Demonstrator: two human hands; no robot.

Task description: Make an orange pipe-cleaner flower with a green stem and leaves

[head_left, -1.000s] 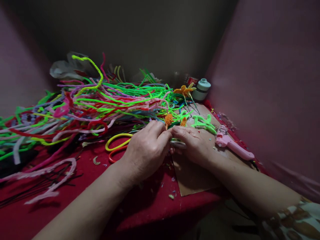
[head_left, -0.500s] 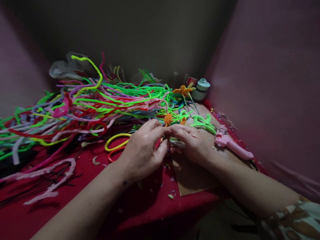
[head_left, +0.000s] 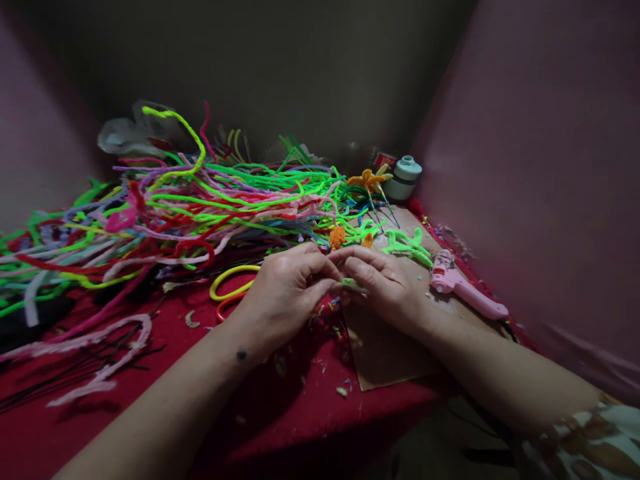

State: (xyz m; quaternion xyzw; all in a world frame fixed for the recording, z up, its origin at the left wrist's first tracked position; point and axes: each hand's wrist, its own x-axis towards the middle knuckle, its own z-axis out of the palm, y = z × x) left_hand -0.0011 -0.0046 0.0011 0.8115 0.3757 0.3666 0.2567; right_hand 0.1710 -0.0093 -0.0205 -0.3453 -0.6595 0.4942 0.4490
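My left hand (head_left: 295,283) is closed, thumb and forefinger pinched together close to my right fingertips. Just beyond the fingers shows a fuzzy orange pipe-cleaner bud (head_left: 337,238); its stem is mostly hidden by the fingers and seems to run into the pinch. My right hand (head_left: 383,280) is curled around a small flat roll of tape (head_left: 353,285), with a greenish face, partly covered by the palm and fingers. Both hands meet above the red cloth (head_left: 295,407) and the near corner of a brown board (head_left: 385,360).
Pipe cleaners (head_left: 240,200) in many colours heap at the back left. Yellow-and-red-handled scissors (head_left: 225,283) lie by my left wrist. To the right are a pink glue gun (head_left: 467,290), green pipe-cleaner pieces (head_left: 410,247), orange and yellow flowers (head_left: 367,179) and a pale bottle (head_left: 404,177).
My fingers have shifted slightly at the stem, and the left thumb and forefinger now lie closer together. The tape roll has turned and shows less of its rim.
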